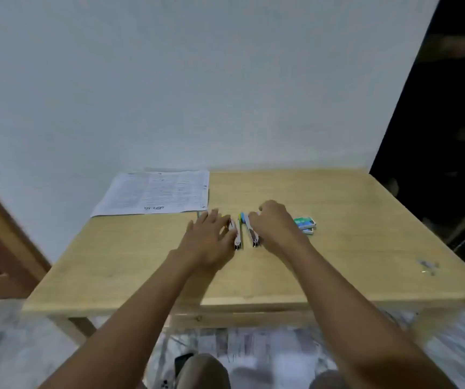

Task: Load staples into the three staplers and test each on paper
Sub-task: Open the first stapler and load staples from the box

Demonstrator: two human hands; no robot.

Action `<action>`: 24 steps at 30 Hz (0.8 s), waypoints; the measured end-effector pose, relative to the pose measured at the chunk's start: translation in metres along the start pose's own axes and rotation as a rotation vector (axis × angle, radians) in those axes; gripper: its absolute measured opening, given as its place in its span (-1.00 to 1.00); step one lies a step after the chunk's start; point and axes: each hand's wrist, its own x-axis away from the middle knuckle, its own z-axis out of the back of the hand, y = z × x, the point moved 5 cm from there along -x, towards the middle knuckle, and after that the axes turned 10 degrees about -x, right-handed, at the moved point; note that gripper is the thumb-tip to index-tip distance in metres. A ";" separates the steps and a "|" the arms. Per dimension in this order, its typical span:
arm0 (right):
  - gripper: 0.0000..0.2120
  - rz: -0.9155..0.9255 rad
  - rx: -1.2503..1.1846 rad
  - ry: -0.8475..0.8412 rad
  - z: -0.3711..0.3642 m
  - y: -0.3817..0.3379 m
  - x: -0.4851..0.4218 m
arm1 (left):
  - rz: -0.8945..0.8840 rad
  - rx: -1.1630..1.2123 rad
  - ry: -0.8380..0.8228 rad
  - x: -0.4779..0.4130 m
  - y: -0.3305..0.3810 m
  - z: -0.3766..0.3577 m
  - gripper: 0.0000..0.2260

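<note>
Both hands are out over the middle of the wooden counter [337,209], working at two staplers that lie side by side, close but apart, and pointing away from the person. On that pair's left, the left hand [211,237] lies with its fingers straight and spread across the yellow stapler [236,240], resting on it rather than gripping. The right hand [276,223] is arched, its fingers curled down round the far end of the blue stapler [254,237], which it seems to grip, though the blur hides the thumb. Both staplers show bare silver metal at their near ends; whether they are open I cannot tell. A third stapler is not plainly in view; a green edge just beyond the left hand may be it. Two small staple boxes [305,224] lie stacked just to the right of the right hand, and the printed sheet of paper [155,193] lies at the far left by the wall. A few loose staples [427,266] are scattered near the right edge. The task looks to be at its start, with the staplers being readied and nothing yet at the paper. The next move probably calls for hinging one stapler open, steadying it with one hand, and drawing a strip of staples from a box with the other.
</note>
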 end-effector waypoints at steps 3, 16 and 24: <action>-0.75 -0.110 -0.095 0.094 -0.014 0.011 0.002 | 0.010 0.045 0.024 0.007 0.001 -0.001 -0.49; -0.88 0.214 -0.697 0.372 0.005 -0.002 0.073 | 0.091 0.803 0.245 0.048 0.055 0.045 -0.61; -0.76 0.247 -1.014 0.056 0.013 -0.010 0.119 | 0.011 1.000 0.120 0.073 0.054 0.064 -0.68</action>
